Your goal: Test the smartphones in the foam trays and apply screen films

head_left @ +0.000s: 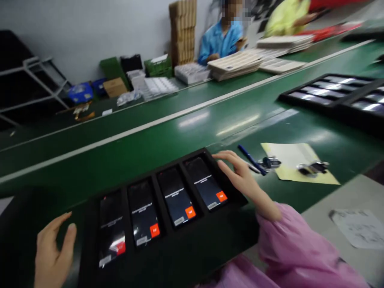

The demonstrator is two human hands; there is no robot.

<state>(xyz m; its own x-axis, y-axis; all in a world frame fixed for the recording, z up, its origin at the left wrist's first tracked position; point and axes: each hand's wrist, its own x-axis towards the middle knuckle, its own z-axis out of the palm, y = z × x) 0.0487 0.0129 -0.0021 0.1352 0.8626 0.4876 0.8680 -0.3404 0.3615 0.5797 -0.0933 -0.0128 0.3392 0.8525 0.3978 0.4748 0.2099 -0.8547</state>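
Observation:
A black tray [177,162] lies on the green table, holding several dark-screened phones in separate slots, each with an orange square near its lower end. The rightmost phone [202,182] is beside my right hand [240,176], which rests at the tray's right edge with fingers apart and nothing in it. To the left of the leftmost phone [111,228], my left hand [55,252] is raised off the tray's left side, its thumb and fingers spread and holding nothing.
A blue pen [252,160], yellow paper [300,160] and small metallic items lie right of the tray. Further right are more black trays of phones [330,90]. Across the table, a person in blue [220,40] sits behind stacked pale trays [235,64]; another wears yellow.

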